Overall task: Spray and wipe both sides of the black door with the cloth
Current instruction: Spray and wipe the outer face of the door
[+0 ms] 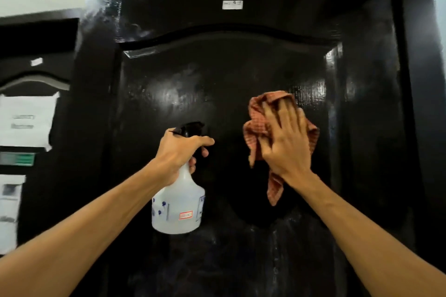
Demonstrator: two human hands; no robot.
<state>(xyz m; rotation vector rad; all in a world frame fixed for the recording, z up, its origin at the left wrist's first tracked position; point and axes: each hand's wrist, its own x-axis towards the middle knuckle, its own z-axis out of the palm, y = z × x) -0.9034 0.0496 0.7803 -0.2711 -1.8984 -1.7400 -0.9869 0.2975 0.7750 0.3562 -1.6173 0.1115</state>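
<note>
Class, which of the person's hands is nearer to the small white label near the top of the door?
Right. The right hand presses the cloth below the white label; the left hand is lower-left.

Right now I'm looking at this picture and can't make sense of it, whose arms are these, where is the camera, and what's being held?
The camera sits on a person's head, looking forward, so the two bare arms are that person's own. The left hand grips a translucent white plastic spray bottle with a black trigger head. The right hand presses a crumpled red checked cloth flat against the glossy black panelled door, fingers spread. A small white label is stuck near the door's top.
</note>
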